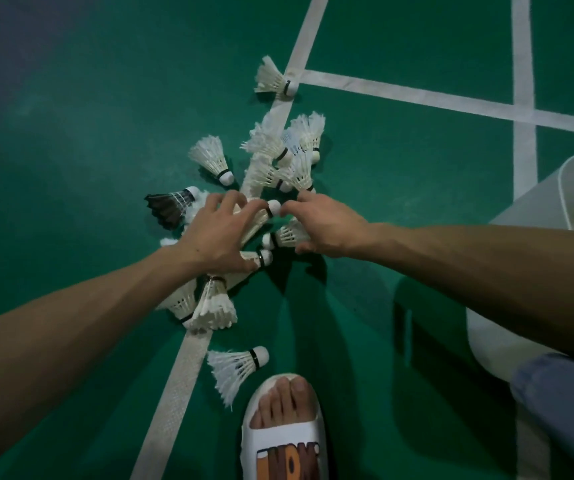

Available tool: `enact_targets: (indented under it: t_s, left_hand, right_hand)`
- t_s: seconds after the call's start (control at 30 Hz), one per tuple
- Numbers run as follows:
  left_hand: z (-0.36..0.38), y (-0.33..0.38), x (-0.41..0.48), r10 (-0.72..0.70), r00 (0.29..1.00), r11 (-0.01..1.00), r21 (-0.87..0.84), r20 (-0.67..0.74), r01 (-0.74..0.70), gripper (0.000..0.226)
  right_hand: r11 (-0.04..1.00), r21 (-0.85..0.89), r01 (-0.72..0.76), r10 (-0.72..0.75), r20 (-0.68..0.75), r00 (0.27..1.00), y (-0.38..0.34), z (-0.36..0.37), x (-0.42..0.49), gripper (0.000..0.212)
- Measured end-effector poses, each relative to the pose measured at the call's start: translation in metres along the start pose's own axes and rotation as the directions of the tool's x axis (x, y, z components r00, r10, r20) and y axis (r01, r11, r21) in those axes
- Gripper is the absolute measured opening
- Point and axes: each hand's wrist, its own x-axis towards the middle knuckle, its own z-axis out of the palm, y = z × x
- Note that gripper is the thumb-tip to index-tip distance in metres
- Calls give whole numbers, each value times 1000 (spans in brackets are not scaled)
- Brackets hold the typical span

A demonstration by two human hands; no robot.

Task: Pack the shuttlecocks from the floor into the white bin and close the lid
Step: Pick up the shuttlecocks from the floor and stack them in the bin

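Several white feather shuttlecocks point(280, 157) lie in a loose heap on the green court floor point(70, 150), along with a black one point(169, 206). My left hand point(219, 233) reaches into the heap, its spread fingers and thumb curling round a shuttlecock point(261, 216) whose cork sticks out to the right. My right hand point(323, 226) comes in from the right, fingertips at that cork and thumb below, curled round a small shuttlecock point(289, 233). The white bin point(562, 181) stands open at the right edge, with something white inside.
Single shuttlecocks lie apart: one far up on the line point(271, 79), one to the left point(212, 159), one near my foot point(237, 370). My foot in a white slide point(282, 431) and a jeans knee point(562, 403) are below. A white shape point(486, 341) sits under my right arm.
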Motion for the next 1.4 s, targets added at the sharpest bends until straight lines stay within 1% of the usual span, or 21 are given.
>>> enact_targets:
  t_s: [0.07, 0.1, 0.17, 0.23, 0.27, 0.37, 0.47, 0.53, 0.6, 0.67, 0.73, 0.87, 0.97, 1.03, 1.2, 1.27, 1.33, 1.4]
  left_hand:
    - [1, -6, -1, 18, 999, 999, -35, -30, -19, 95]
    - [3, -6, -1, 24, 999, 999, -43, -23, -25, 97]
    - [6, -4, -1, 24, 999, 999, -31, 38, -23, 110]
    - [9, 1, 1, 6, 994, 1000, 8, 111, -6, 122]
    - [9, 4, 3, -8, 991, 1000, 17, 131, 6, 124]
    - [9, 10, 8, -21, 990, 1000, 17, 138, 19, 124]
    - [10, 13, 7, -29, 989, 998, 63, 147, 20, 122]
    - [9, 14, 5, -51, 983, 993, 117, 177, 31, 124]
    - [8, 15, 5, -47, 973, 992, 127, 226, 19, 124]
    - [6, 15, 6, -39, 965, 996, 93, 260, 15, 120]
    - [5, 12, 8, -35, 962, 999, 22, 273, 30, 112]
    - [2, 6, 8, 19, 960, 974, -220, 278, 45, 101]
    - [-6, 15, 12, 83, 978, 920, -391, 192, -1, 98]
    - [-16, 27, 15, 102, 986, 864, -502, 133, -22, 94]
    - [-50, 57, 21, 84, 996, 635, -772, 44, -19, 89]
    - [-68, 73, 23, 80, 997, 551, -833, -3, -47, 88]
    - [-88, 94, 25, 96, 994, 488, -868, -47, -88, 91]
    - [-109, 118, 25, 127, 987, 394, -909, -93, -137, 92]
  right_hand:
    - [999, -46, -10, 9, -14, 1000, 1, 0, -1, 46]
    - [998, -59, -13, 12, -16, 1000, 2, -1, -2, 40]
    - [997, -75, -14, 13, -5, 1000, 5, -3, -5, 35]
    - [997, -77, -15, 16, 17, 1000, 9, -4, -9, 34]
    - [997, -68, -33, 35, 24, 999, 10, -6, -11, 33]
    - [993, -46, -105, 106, 18, 994, 16, -12, -19, 31]
    - [988, -12, -152, 152, -17, 988, 25, -21, -30, 32]
    - [985, 10, -175, 175, -30, 984, 32, -27, -36, 32]
    - [981, 21, -191, 192, -43, 980, 37, -31, -40, 33]
    - [978, 32, -206, 207, -48, 977, 40, -34, -45, 34]
    - [977, 46, -209, 212, -52, 976, 41, -35, -48, 36]
    - [978, 65, -200, 204, -59, 977, 44, -38, -54, 37]
    - [973, 87, -212, 219, -86, 972, 45, -45, -58, 36]
    - [972, 92, -216, 227, -130, 965, 46, -55, -62, 37]
    - [966, 94, -240, 257, -271, 928, 53, -94, -87, 45]
    - [955, 104, -278, 297, -327, 897, 60, -113, -105, 47]
    - [936, 145, -322, 353, -392, 850, 71, -134, -128, 49]
    - [912, 189, -363, 409, -444, 797, 84, -151, -158, 48]
